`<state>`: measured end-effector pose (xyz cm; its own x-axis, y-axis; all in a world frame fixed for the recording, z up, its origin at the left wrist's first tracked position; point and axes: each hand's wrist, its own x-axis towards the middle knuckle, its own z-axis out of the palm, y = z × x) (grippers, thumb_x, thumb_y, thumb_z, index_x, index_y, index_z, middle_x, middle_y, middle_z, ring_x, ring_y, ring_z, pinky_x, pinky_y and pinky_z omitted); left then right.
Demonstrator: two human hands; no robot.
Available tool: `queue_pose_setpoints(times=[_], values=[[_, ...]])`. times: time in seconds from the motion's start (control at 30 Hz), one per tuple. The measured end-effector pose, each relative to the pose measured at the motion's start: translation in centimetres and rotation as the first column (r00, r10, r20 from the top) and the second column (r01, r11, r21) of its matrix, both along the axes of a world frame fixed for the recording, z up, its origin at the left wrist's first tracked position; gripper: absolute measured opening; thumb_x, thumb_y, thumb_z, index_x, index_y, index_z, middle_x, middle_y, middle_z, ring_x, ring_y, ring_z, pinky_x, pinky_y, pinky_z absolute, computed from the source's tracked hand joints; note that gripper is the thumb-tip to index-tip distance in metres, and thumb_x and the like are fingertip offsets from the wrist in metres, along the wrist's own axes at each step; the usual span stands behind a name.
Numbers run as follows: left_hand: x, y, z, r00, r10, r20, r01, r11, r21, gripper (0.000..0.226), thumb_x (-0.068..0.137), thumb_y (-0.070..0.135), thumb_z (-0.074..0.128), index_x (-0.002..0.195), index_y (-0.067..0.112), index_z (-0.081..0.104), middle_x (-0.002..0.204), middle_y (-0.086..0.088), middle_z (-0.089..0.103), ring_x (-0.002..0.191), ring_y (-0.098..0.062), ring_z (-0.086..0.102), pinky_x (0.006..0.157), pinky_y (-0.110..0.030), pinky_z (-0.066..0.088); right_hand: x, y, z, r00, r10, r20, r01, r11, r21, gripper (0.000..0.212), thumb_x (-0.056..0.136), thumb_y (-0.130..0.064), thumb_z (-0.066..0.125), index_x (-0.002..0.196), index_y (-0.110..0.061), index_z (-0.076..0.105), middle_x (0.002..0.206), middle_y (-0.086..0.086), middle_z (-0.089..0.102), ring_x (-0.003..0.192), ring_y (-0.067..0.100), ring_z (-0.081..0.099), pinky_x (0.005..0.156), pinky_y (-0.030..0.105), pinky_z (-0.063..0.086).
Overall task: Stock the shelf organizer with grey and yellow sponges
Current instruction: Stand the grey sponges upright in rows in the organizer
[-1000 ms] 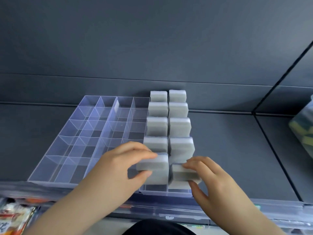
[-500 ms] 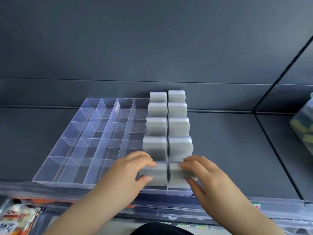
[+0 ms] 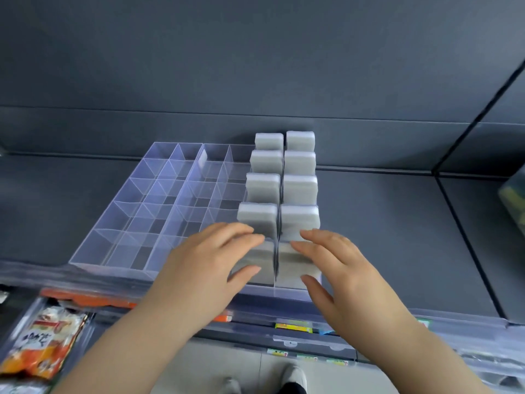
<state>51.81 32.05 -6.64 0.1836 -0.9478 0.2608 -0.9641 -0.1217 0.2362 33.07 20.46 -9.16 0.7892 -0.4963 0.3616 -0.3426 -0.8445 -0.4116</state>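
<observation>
Soft, cool, even light fills the frame and casts no hard shadows. The dark back panel [image 3: 255,52] is a shade paler toward the upper right and dimmest in the upper left corner. The grey sponges [image 3: 299,189] are brightest on their tops, and a thin dark line lies in the gap between their two columns. The clear organizer [image 3: 119,220] catches faint pale glints along its dividers. The left hand [image 3: 204,265] and right hand [image 3: 349,271] are smeared by motion blur, worst at the fingers [image 3: 241,231]. A bag [image 3: 512,200] at the right edge is a blur. The shelf [image 3: 383,223] lines bow and slant toward the frame edges. The packet [image 3: 42,345] at lower left is soft.
</observation>
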Motion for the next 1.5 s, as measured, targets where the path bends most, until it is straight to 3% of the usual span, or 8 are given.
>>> queue_pose_setpoints(times=[0.13,0.37,0.57,0.87,1.07,1.13,1.33,1.5], values=[[-0.9,2.3,0.4,0.983,-0.034,0.183,0.054,0.993,-0.107,0.033,0.086,0.035,0.047,0.105,0.020,0.069,0.101,0.007,0.066,0.089,-0.013,0.060,0.065,-0.026,0.048,-0.7,2.2,0.1,0.998,-0.057,0.040,0.058,0.998,-0.019,0.043,0.077,-0.015,0.063,0.119,-0.018,0.056,0.127,0.001,0.056,0.119,0.017,0.045,0.102,0.021,0.032],[-1.6,6.7,-0.2,0.977,-0.062,0.202,0.080,0.993,-0.084,0.041,0.087,0.035,0.039,0.114,0.020,0.067,0.104,0.004,0.068,0.092,-0.018,0.065,0.070,-0.033,0.053,-2.1,8.4,-1.7,0.961,-0.269,0.070,0.266,0.963,0.048,0.050,0.081,-0.012,0.066,0.128,-0.012,0.051,0.137,0.005,0.048,0.128,0.023,0.041,0.105,0.036,0.035],[-5.9,8.3,-2.8,0.970,-0.190,0.153,0.191,0.982,0.004,0.045,0.085,0.040,0.039,0.116,0.021,0.066,0.106,0.003,0.068,0.093,-0.019,0.065,0.070,-0.033,0.053,-6.4,13.4,-2.3,0.898,-0.425,-0.113,0.439,0.879,0.186,0.054,0.092,-0.034,0.051,0.142,-0.025,0.033,0.151,-0.010,0.024,0.139,0.010,0.020,0.108,0.022,0.023],[-18.9,2.2,-1.8,0.887,-0.401,0.230,0.410,0.912,0.009,0.044,0.081,0.042,0.037,0.103,0.023,0.070,0.087,0.007,0.069,0.074,-0.019,0.066,0.053,-0.031,0.051,-22.6,12.6,1.7,0.720,-0.683,-0.123,0.694,0.700,0.168,0.048,0.092,-0.038,0.050,0.138,-0.029,0.038,0.143,-0.012,0.037,0.130,0.011,0.036,0.101,0.025,0.032],[-31.4,-4.4,0.9,0.856,-0.461,0.233,0.496,0.859,-0.124,0.042,0.082,0.041,0.038,0.099,0.023,0.072,0.082,0.007,0.070,0.070,-0.019,0.066,0.052,-0.029,0.050,-36.4,9.9,4.7,0.596,-0.801,-0.050,0.794,0.579,0.186,0.041,0.090,-0.038,0.053,0.129,-0.030,0.048,0.128,-0.007,0.052,0.096,0.010,0.054,0.088,0.028,0.043],[-35.9,-6.3,1.7,0.848,-0.481,0.222,0.519,0.838,-0.169,0.041,0.082,0.040,0.039,0.099,0.023,0.072,0.082,0.007,0.070,0.071,-0.018,0.066,0.052,-0.028,0.049,-41.0,8.9,5.0,0.574,-0.817,-0.061,0.811,0.556,0.179,0.040,0.089,-0.036,0.054,0.128,-0.027,0.050,0.125,-0.007,0.054,0.097,0.010,0.054,0.089,0.025,0.042],[-45.3,-10.1,1.2,0.816,-0.552,0.170,0.576,0.799,-0.171,0.039,0.082,0.036,0.041,0.099,0.022,0.073,0.083,0.008,0.070,0.070,-0.017,0.065,0.049,-0.027,0.050,-50.9,5.6,4.6,0.524,-0.847,-0.095,0.847,0.506,0.162,0.037,0.087,-0.031,0.058,0.123,-0.024,0.055,0.121,-0.005,0.057,0.111,0.015,0.054,0.092,0.024,0.040],[-47.2,-13.5,1.1,0.826,-0.545,0.143,0.563,0.807,-0.178,0.038,0.083,0.033,0.041,0.103,0.022,0.071,0.088,0.009,0.070,0.076,-0.014,0.066,0.054,-0.026,0.051,-53.4,1.0,4.1,0.581,-0.810,-0.081,0.807,0.560,0.188,0.035,0.088,-0.029,0.057,0.123,-0.023,0.055,0.112,-0.013,0.054,0.106,0.008,0.052,0.091,0.021,0.037]])
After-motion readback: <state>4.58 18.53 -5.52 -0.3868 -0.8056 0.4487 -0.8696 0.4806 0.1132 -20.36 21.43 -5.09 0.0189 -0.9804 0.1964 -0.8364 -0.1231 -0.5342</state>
